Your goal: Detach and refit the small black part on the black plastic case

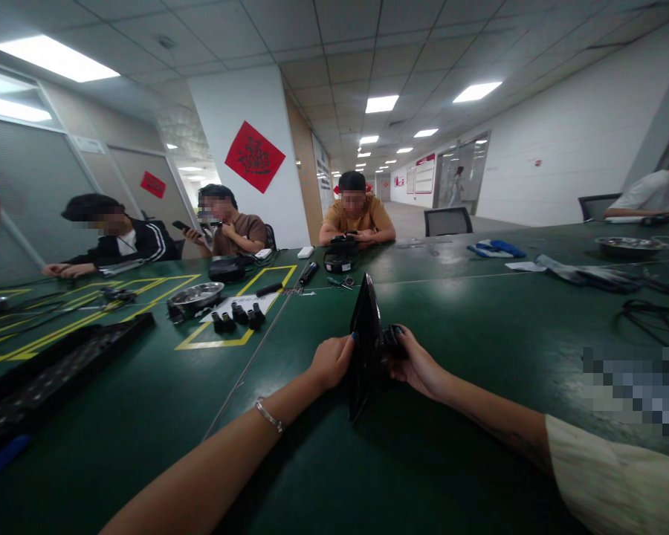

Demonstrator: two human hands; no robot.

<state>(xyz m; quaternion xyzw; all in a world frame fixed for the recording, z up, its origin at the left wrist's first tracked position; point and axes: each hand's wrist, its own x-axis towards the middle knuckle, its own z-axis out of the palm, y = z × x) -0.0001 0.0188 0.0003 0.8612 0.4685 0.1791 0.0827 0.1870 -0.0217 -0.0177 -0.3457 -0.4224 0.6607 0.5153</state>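
Note:
A glossy black flat panel, perhaps a display, stands nearly edge-on to me above the green table. My left hand grips its left face near the edge, thumb pressed on it. On its right side a dark chunky fitting sticks out, and the fingers of my right hand are closed around it. Whether that fitting is fixed to the panel I cannot tell. Beyond to the left, several short black cylindrical parts stand near a sheet of white paper.
The green table carries a metal bowl, a long black tray at left and pliers. Bagged items and black cables lie at right. Several people sit around the table, one person directly opposite.

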